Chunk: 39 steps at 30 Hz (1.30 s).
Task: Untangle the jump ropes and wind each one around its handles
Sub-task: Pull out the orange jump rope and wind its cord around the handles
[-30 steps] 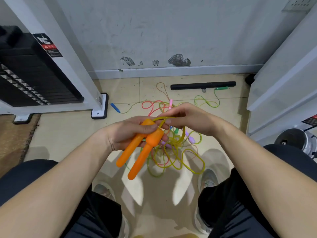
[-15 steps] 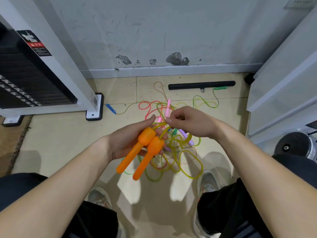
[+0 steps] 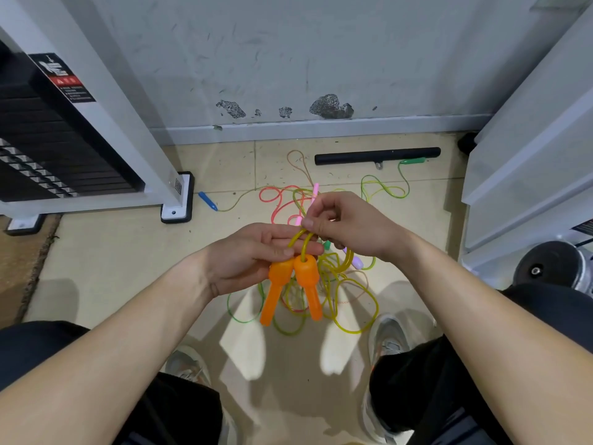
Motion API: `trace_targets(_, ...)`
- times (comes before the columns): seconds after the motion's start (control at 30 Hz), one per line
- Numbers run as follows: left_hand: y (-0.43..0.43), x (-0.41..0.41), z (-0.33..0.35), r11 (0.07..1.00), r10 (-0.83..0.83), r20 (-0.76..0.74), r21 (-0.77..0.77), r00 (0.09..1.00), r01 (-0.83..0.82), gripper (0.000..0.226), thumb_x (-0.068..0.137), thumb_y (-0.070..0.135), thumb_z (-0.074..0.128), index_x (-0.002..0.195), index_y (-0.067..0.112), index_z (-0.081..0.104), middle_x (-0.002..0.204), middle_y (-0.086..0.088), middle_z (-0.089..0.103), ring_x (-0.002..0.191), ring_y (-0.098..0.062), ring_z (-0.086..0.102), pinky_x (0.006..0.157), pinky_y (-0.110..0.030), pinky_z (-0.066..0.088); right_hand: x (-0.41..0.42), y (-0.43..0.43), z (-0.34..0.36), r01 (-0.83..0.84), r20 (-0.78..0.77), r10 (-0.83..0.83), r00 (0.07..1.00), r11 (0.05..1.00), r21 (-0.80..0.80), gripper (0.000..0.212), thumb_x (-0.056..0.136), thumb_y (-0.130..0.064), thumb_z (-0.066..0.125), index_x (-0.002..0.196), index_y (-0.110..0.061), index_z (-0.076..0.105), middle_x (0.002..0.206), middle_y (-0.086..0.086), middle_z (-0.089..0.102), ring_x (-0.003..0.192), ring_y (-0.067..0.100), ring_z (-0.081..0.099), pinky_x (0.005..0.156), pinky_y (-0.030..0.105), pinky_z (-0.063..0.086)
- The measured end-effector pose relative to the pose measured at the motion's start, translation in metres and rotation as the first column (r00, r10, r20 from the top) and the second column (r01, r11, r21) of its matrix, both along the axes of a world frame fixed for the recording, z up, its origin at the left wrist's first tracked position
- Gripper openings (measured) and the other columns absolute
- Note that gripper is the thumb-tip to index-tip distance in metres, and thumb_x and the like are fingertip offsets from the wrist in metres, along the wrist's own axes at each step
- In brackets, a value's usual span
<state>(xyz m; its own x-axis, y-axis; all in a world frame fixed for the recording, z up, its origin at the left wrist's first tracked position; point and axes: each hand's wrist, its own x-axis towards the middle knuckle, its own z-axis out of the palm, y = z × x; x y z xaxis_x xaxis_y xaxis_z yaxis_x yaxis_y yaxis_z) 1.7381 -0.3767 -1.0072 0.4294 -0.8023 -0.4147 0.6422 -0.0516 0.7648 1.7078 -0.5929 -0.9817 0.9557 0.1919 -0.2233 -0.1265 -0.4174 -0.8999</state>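
While your left hand holds both orange handles side by side, its grip narrow at their tops, your right hand pinches the yellow rope just above; other tangled ropes lie on the floor beneath.

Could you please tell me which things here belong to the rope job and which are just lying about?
Job: orange handles, yellow rope, tangled ropes on the floor, blue handle, green handle.
Lying about: black bar, weight stack, brown mat.

Two orange handles, two hands, one black bar
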Motion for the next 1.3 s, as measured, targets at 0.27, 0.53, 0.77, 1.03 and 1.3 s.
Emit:
trace_targets(0.27,-0.012,-0.011,0.011,0.994,0.036,0.032,0.106,0.999,-0.039,0.04,0.095,0.029,0.053,0.115,-0.003,0.067,0.085,-0.008,0.061,0.081,-0.019,0.062,0.075,-0.027,0.055,-0.002,0.004,-0.01,0.059,0.212,0.026,0.977,0.92,-0.387,0.032,0.085,-0.053,0.071,0.077,-0.025,0.057,0.065,-0.011,0.053,0.06,0.006,0.046,0.058,0.03,0.034)
trace_targets(0.53,-0.011,-0.012,0.012,0.964,-0.085,0.265,0.266,0.961,0.012,0.033,0.107,0.025,0.042,0.082,0.008,0.056,0.06,0.004,0.049,0.072,-0.013,0.06,0.081,-0.026,0.049,0.004,-0.018,-0.009,-0.07,0.005,0.07,0.998,0.993,-0.098,0.016,0.088,-0.028,0.077,0.078,-0.024,0.065,0.065,-0.015,0.057,0.059,0.002,0.048,0.061,0.025,0.038)
trace_targets(0.77,-0.005,-0.014,0.014,0.971,-0.073,0.264,0.237,0.962,0.009,0.039,0.106,0.016,0.039,0.088,0.004,0.071,0.063,0.0,0.049,0.081,-0.021,0.062,0.073,-0.022,0.052,-0.001,-0.013,-0.009,-0.005,0.036,0.004,0.999,1.0,0.023,0.011,0.088,0.005,0.07,0.098,0.004,0.072,0.079,-0.009,0.07,0.066,-0.006,0.062,0.061,0.009,0.043)
trace_targets(1.03,-0.01,-0.013,0.012,0.948,0.285,0.178,0.094,0.942,-0.304,0.029,0.105,0.015,0.038,0.085,0.007,0.058,0.063,0.0,0.056,0.079,-0.018,0.061,0.071,-0.023,0.053,-0.016,0.014,-0.025,0.213,-0.143,-0.191,0.971,0.963,0.164,0.012,0.101,-0.018,0.057,0.097,-0.008,0.061,0.063,0.002,0.061,0.051,0.015,0.049,0.053,0.029,0.044)
trace_targets(1.3,-0.011,-0.013,-0.002,0.806,0.511,0.26,0.185,0.819,-0.562,0.026,0.106,0.019,0.043,0.101,0.009,0.066,0.089,-0.003,0.078,0.078,-0.011,0.071,0.067,-0.022,0.053,-0.026,0.034,-0.027,0.028,0.076,-0.003,0.997,0.944,-0.329,0.039,0.105,-0.04,0.042,0.142,-0.034,0.052,0.118,-0.002,0.07,0.105,0.014,0.061,0.09,0.036,0.049)
